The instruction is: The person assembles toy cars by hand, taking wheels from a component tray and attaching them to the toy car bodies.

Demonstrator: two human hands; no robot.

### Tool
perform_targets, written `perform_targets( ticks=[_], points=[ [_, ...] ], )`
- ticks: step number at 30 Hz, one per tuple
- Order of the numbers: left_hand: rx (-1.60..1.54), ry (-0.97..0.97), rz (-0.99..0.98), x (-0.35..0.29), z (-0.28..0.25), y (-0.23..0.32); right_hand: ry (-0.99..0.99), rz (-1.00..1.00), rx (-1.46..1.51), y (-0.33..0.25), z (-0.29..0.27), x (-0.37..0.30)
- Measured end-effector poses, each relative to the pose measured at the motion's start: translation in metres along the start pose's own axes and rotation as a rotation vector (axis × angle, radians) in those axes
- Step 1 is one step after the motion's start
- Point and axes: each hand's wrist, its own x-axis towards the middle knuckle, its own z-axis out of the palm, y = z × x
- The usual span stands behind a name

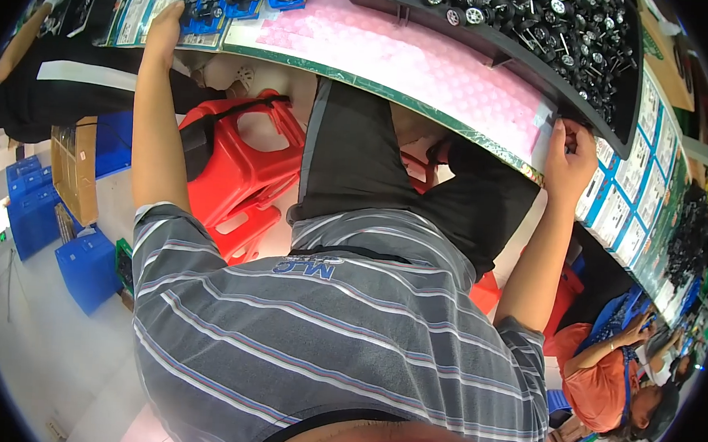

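Observation:
At the far left of the table my left hand [164, 33] rests against the edge of a group of blue toy car chassis [203, 5] with black parts on them. Its thumb is stretched out; the other fingers are partly hidden, and I see nothing held. My right hand [572, 163] is at the table's right front, just below the rim of a black tray [494, 45]. Its fingers are curled closed around something dark that I cannot make out. Small black wheels with silver hubs and metal axles [556, 31] fill the tray.
Pink bubble wrap [428, 67] covers the table between my hands. Printed sheets [628, 177] lie on the right side. Red stools [240, 161] stand under the table, and blue bins [87, 269] stand on the floor at left. A person in orange [603, 386] sits at lower right.

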Motion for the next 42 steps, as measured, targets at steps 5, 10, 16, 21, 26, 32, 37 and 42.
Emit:
perform_targets(
  ticks=[5, 10, 16, 21, 26, 32, 37, 42],
  points=[
    [-0.115, 0.262, 0.146, -0.009, -0.007, -0.024, 0.028, -0.052, 0.008, 0.005, 0.003, 0.003],
    [-0.298, 0.448, 0.174, -0.094, 0.069, -0.047, 0.050, -0.049, 0.035, 0.002, -0.005, -0.004],
    [0.271, -0.169, 0.448, -0.291, 0.220, -0.048, 0.170, -0.081, 0.119, -0.017, -0.014, -0.011],
    [0.361, -0.305, 0.474, -0.267, 0.222, -0.028, 0.125, -0.249, 0.140, -0.057, -0.047, 0.014],
    [0.432, -0.247, 0.419, -0.249, 0.229, -0.032, 0.055, -0.233, 0.156, -0.078, -0.037, 0.091],
    [0.406, -0.225, 0.458, -0.254, 0.237, -0.029, 0.016, -0.400, -0.106, -0.066, 0.004, 0.124],
    [0.408, -0.211, 0.432, -0.252, 0.234, -0.033, -0.251, 0.031, 0.158, -0.092, -0.023, 0.116],
    [0.442, -0.238, 0.406, -0.252, 0.226, -0.034, -0.155, 0.038, 0.488, -0.068, -0.010, 0.120]
  ],
)
